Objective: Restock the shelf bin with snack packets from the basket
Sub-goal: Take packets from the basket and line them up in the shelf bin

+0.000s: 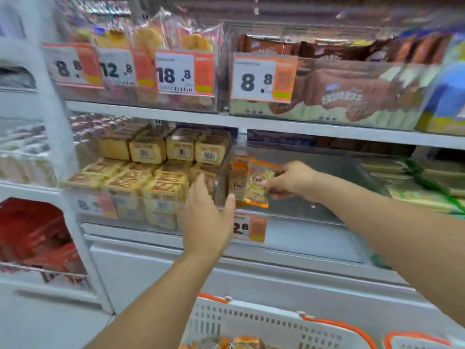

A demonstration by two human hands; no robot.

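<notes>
The right hand (292,180) reached into the clear shelf bin (314,177) on the middle shelf and pinched an orange and yellow snack packet (256,183) between thumb and fingers, holding it upright near the bin's left wall. A second orange packet (237,177) stood just behind it, against that wall. The left hand (205,217) was raised in front of the bin's near left corner, fingers straight and spread, thumb up beside the held packet, gripping nothing; whether it touched the bin's front edge could not be told. A price tag (250,227) hung on the bin's front, just right of the left hand. Near the bottom edge sat the white basket (264,323) with orange handles, more orange packets (226,343) showing inside it, well below both hands. Left of the bin lay stacked yellow cake packs (151,167).
</notes>
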